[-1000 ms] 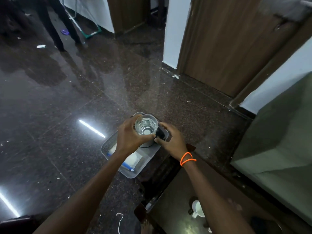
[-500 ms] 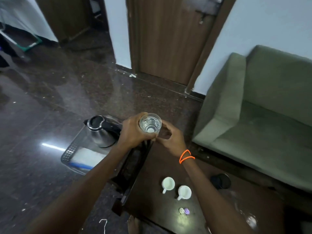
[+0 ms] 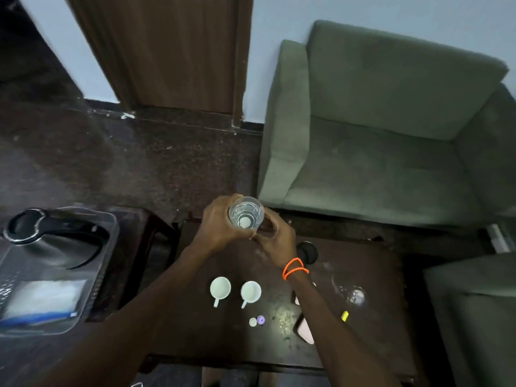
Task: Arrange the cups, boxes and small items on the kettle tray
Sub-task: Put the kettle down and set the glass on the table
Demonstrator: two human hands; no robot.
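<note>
Gripping an upright glass [image 3: 246, 213], mouth upward, left hand [image 3: 220, 223] above table [image 3: 195, 317].

Both arms stretched forward from the near edge, converging toward the middle of the scene. Left hand [image 3: 220, 223] raised, fingers [image 3: 223, 201] curled round a clear glass [image 3: 246, 212], gripping it from the left. Right hand [image 3: 276, 238] just beside, to the right and slightly nearer, fingers loosely curled beneath the glass; contact unclear. 2 orange bands [image 3: 294, 268] looped round the right wrist.
</note>
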